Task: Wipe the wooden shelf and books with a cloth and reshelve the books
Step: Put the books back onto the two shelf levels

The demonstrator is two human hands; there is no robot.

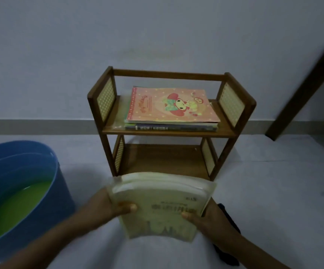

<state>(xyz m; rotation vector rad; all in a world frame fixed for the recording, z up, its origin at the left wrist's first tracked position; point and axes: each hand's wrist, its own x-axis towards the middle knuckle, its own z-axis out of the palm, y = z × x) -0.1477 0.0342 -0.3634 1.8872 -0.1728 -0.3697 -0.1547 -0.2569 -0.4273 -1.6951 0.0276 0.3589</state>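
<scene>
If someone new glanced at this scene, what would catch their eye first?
Probably the pink cartoon-cover book topping a flat stack on the wooden shelf's upper tier. Next, the pale yellow book gripped by the left hand and right hand up front, and the blue tub of green liquid at left.

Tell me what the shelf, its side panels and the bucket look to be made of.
Shelf: brown wood by the look, smooth, dull sheen on its boards. Side panels: pale woven cane or a printed imitation, judging by the regular dot grid; too blurred to tell. Bucket: blue plastic, seemingly, with a smooth moulded rim.
</scene>
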